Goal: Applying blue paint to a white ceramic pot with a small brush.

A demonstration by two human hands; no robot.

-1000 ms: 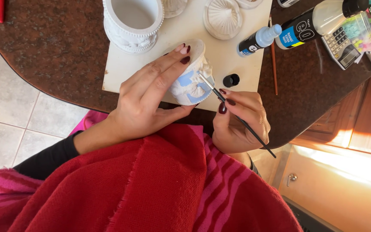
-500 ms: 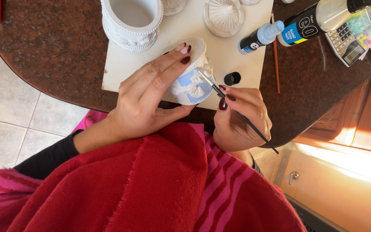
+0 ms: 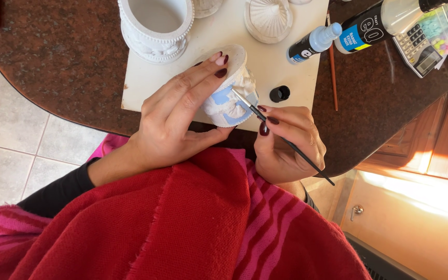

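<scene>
Plaster-white and half painted, a small ornate pot lies tipped on its side at the near edge of a cream work board, and from the head camera I see why: tilted this way, its raised relief faces the brush. My left hand wraps over the pot, fingers spread along its base and thumb tucked beneath, steadying it against the board. My right hand pinches a thin black paintbrush between thumb and 2 fingertips, its bristles touching a pale blue patch on the relief. A black bottle cap sits just beside the pot, and an open paint bottle lies near it, kept within reach. A second, unpainted white pot stands upright farther back on the board, apart from the work.
</scene>
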